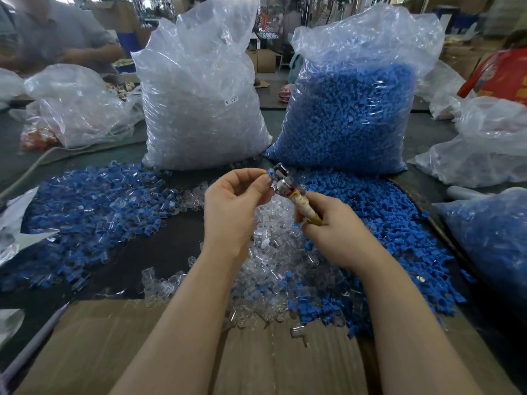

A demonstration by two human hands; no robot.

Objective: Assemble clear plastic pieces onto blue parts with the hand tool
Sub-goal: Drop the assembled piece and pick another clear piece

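Note:
My right hand (pixel 332 229) grips the tape-wrapped handle of a hand tool (pixel 288 188) whose metal head points up and to the left. My left hand (pixel 233 203) pinches a small blue part (pixel 269 173) against that metal head. Below my hands lies a heap of clear plastic pieces (pixel 273 260). A heap of loose blue parts (pixel 379 223) spreads to the right. To the left lies a pile of assembled blue-and-clear pieces (pixel 94 206).
Two tall bags stand behind, one of clear pieces (pixel 199 89) and one of blue parts (pixel 350 109). More plastic bags (pixel 79 109) lie left and right. A cardboard sheet (pixel 114 352) covers the near table edge. Other people sit at the far side.

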